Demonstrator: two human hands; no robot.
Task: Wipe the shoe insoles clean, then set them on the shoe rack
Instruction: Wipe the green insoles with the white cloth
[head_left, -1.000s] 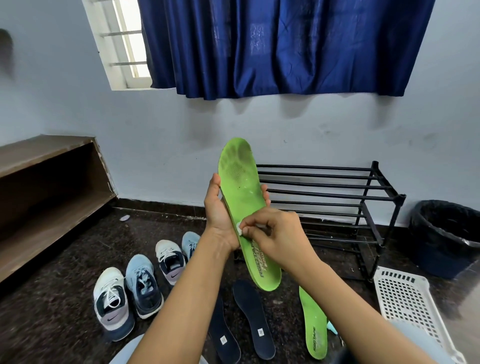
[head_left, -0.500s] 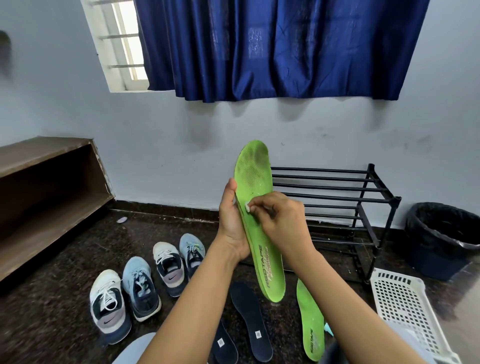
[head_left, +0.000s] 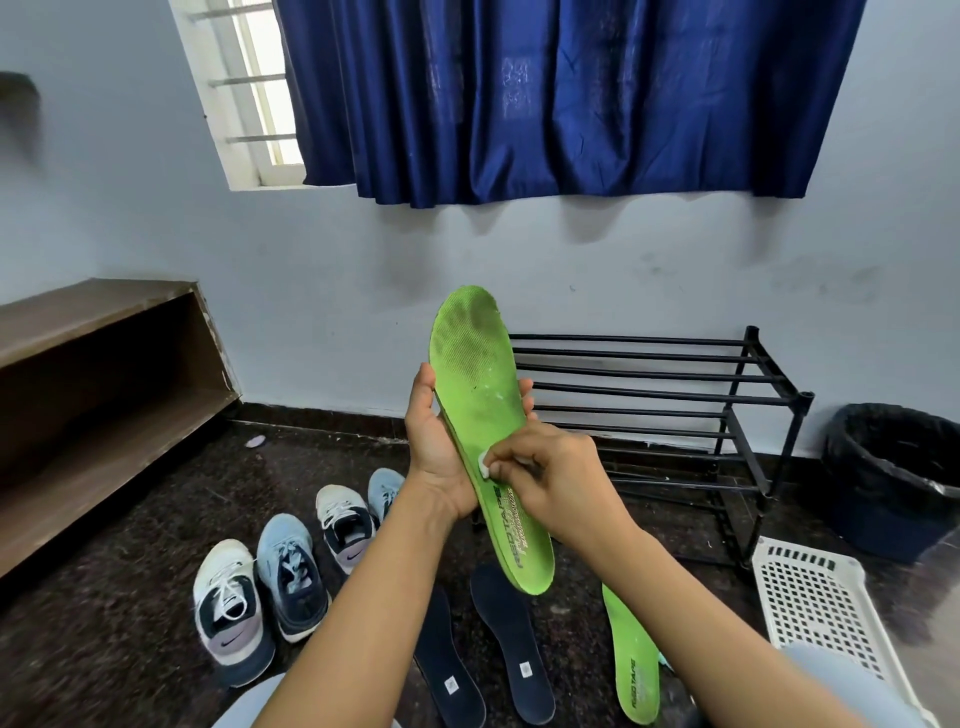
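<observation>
My left hand (head_left: 434, 447) grips a green insole (head_left: 480, 384) from behind, holding it upright in front of me. Its toe end carries dark grime. My right hand (head_left: 550, 475) pinches a small white wipe (head_left: 484, 466) and presses it on the insole's middle. A second green insole (head_left: 634, 660) lies on the dark floor at lower right. Two dark blue insoles (head_left: 511, 644) lie beside it on the floor. The black metal shoe rack (head_left: 675, 395) stands against the wall behind my hands, and I see nothing on its bars.
Several sneakers (head_left: 283, 566) sit in a row on the floor at left. A wooden shelf unit (head_left: 93, 374) runs along the left wall. A white perforated basket (head_left: 815, 603) lies at right, with a dark bin (head_left: 893, 467) behind it.
My right hand has slid the wipe up the insole and back down to its middle. The insole has turned slightly in my left hand.
</observation>
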